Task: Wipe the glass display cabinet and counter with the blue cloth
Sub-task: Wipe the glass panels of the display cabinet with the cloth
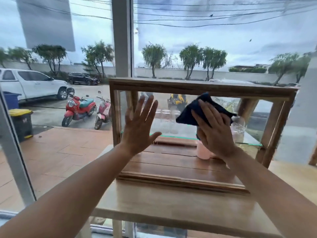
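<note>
A wooden-framed glass display cabinet point(202, 87) stands on a pale wooden counter point(154, 203). My right hand point(214, 129) presses a dark blue cloth point(193, 112) flat against the cabinet's front glass, right of centre. My left hand point(139, 127) lies flat on the same pane at its left side, fingers spread, holding nothing. Inside the cabinet, clear glasses point(164, 121) stand on a glass shelf and a pink cup point(203, 152) sits on the wooden floor, partly hidden by my right hand.
A large shop window is right behind the cabinet, with a white pillar point(122, 40) in it. Outside are scooters point(78, 109), a white pickup point(32, 83) and bins point(21, 122). The counter's front edge runs near my forearms.
</note>
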`<action>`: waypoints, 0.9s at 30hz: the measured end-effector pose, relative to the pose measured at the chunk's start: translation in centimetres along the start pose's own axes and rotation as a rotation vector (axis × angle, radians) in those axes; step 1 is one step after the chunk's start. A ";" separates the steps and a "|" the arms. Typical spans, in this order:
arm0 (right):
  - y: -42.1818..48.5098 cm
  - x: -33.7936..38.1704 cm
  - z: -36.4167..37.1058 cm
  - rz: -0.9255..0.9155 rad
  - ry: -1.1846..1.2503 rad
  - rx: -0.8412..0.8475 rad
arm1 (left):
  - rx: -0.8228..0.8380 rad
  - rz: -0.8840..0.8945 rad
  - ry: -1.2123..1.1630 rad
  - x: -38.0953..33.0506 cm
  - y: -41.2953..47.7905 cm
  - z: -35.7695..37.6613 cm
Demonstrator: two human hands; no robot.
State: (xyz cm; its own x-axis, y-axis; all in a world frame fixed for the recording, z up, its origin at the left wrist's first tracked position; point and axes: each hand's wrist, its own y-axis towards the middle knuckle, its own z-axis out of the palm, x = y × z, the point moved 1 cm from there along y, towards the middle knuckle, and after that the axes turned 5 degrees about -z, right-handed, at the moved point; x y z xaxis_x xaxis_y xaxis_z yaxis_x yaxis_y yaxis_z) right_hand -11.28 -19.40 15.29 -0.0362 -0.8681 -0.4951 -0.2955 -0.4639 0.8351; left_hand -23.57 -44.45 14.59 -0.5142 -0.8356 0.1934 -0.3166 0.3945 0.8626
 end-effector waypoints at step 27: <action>4.1 9.7 7.6 0.122 -0.040 0.124 | 0.205 0.032 0.240 10.8 -4.4 3.9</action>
State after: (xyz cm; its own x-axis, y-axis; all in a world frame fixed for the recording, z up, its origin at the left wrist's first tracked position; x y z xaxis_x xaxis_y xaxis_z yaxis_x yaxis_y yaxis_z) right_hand -20.04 -28.35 12.07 -0.1165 -0.9076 -0.4032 -0.4017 -0.3282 0.8549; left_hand -30.88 -53.72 11.08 -0.3312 -0.8781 0.3454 -0.4701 0.4709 0.7465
